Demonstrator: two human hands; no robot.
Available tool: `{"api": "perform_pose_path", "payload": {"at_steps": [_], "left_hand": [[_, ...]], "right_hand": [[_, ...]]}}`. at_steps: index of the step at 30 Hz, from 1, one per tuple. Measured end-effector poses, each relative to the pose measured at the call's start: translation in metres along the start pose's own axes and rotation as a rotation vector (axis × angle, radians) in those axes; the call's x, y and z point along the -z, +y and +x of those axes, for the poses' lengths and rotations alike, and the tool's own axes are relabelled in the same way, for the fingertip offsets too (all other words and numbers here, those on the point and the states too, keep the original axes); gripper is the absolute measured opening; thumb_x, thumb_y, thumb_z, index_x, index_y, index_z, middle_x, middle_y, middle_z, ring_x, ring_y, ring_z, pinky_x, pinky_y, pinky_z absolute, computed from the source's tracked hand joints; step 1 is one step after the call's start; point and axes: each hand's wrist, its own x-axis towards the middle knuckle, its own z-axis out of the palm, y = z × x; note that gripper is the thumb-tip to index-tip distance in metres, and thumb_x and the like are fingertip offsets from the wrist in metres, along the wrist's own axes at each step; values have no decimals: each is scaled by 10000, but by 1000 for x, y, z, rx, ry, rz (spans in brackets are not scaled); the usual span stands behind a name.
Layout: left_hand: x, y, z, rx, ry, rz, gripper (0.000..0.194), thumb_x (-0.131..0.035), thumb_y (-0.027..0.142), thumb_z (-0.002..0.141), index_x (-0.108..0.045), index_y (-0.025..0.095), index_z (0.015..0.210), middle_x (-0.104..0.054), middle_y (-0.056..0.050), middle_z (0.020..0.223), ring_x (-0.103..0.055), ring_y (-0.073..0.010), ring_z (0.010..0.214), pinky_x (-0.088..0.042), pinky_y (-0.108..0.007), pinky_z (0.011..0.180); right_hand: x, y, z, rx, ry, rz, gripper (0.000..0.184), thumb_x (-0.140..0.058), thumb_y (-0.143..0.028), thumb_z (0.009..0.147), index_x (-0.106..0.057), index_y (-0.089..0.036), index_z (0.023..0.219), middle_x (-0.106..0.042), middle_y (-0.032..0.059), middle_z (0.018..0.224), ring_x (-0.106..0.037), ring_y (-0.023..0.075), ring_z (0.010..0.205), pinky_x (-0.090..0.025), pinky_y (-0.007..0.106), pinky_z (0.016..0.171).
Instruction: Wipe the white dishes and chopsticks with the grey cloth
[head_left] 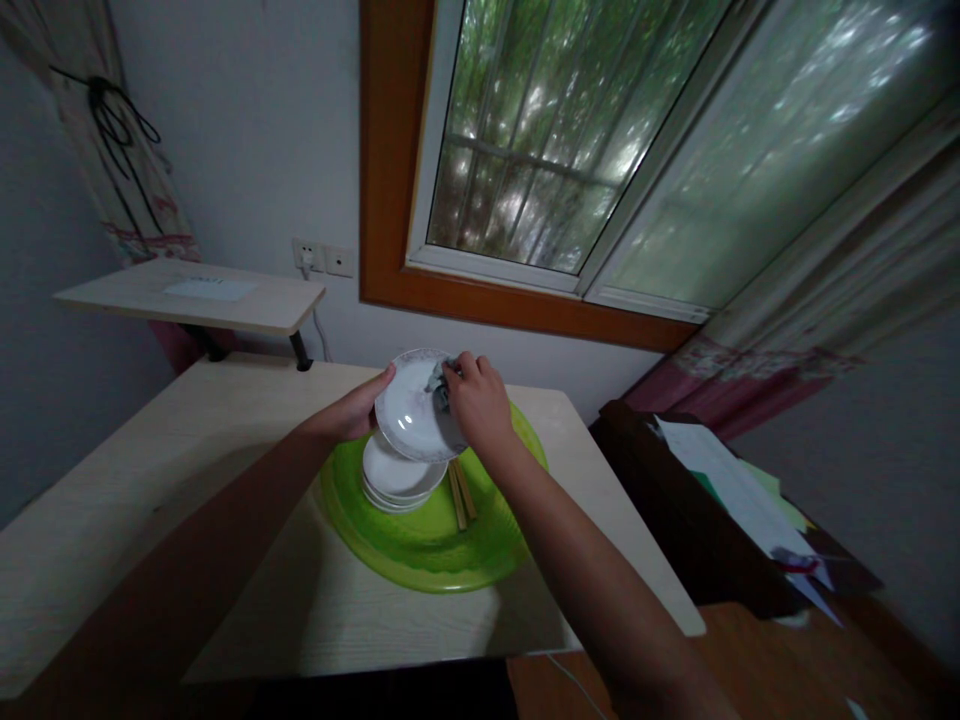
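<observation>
My left hand (355, 408) grips the left rim of a white plate (412, 405), which is tilted up toward me. A crumpled grey cloth (439, 384) is bunched in the fingers of my right hand (480, 400) and pressed on the plate's right side. Below the plate stands a stack of small white dishes (394, 485) on a round bright green tray (442, 578). Wooden chopsticks (461, 495) lie on the tray to the right of the stack, their far ends hidden by the plate and my hand.
The tray sits on a pale wooden table (247, 440). A raised shelf (195, 295) on black legs stands at the back left. Beyond the table is a wood-framed window (555, 150). At right, papers (735, 490) lie on a dark piece of furniture (675, 510).
</observation>
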Motion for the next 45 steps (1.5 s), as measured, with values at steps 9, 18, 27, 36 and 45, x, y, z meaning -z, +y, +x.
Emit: {"api": "perform_pose_path", "payload": {"at_steps": [9, 18, 27, 36, 45], "left_hand": [[7, 1, 3, -89, 39, -33, 540, -471, 453, 984, -508, 146, 1427, -713, -165, 1209, -681, -282, 1118, -508, -393, 1010], [-6, 2, 0, -92, 59, 39, 577, -394, 525, 993, -541, 122, 1378, -719, -172, 1170, -688, -278, 1055, -547, -388, 924], [0, 1, 2, -29, 3, 58, 663, -304, 611, 985, -584, 109, 1315, -730, -181, 1102, -701, -254, 993, -564, -342, 846], [-10, 3, -1, -1, 81, 73, 507, -403, 505, 1002, -588, 160, 1324, -741, -136, 1071, -722, -221, 930, -585, -331, 818], [-4, 0, 0, -83, 64, 2, 519, -493, 451, 972, -549, 145, 1387, -723, -152, 1187, -680, -292, 1118, -534, -403, 987]], "right_hand": [[6, 19, -24, 110, -194, 198, 181, -600, -137, 904, -766, -178, 962, -669, 92, 977, -600, 224, 942, -483, 337, 890], [6, -12, -34, 317, -191, 698, 350, -562, -319, 986, -657, -167, 1287, -624, 126, 1277, -579, 202, 1195, -449, 370, 1072], [-7, -31, -18, 385, -85, 663, 415, -407, -311, 1040, -528, -235, 1430, -426, 106, 1532, -393, 219, 1413, -340, 451, 1179], [-10, -28, 4, 241, -26, 358, 533, -465, -447, 1008, -493, -143, 1446, -448, 182, 1440, -441, 294, 1299, -367, 466, 1129], [-5, -11, -4, -77, -20, 101, 476, -429, -427, 1014, -536, -143, 1382, -490, 162, 1414, -413, 334, 1185, -405, 481, 974]]}}
